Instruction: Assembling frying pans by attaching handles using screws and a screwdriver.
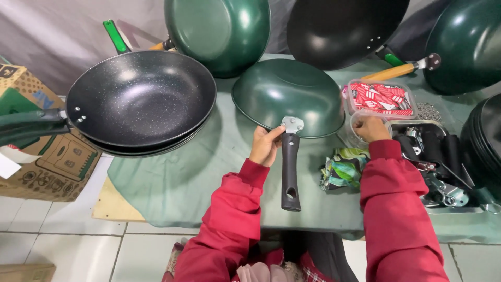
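A dark green round metal wok (pixel 287 94) lies upside down on the tabletop, its domed underside up and glossy. A black plastic handle (pixel 290 172) with a hanging hole near its end and a silver metal bracket (pixel 292 125) at its top lies against the wok's near rim, pointing toward the person. A small clear plastic tub (pixel 360 137) stands just right of the wok.

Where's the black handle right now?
In the head view, the black handle lies centre on the green cloth, its metal bracket against the upturned green pan, with the left hand steadying its top.
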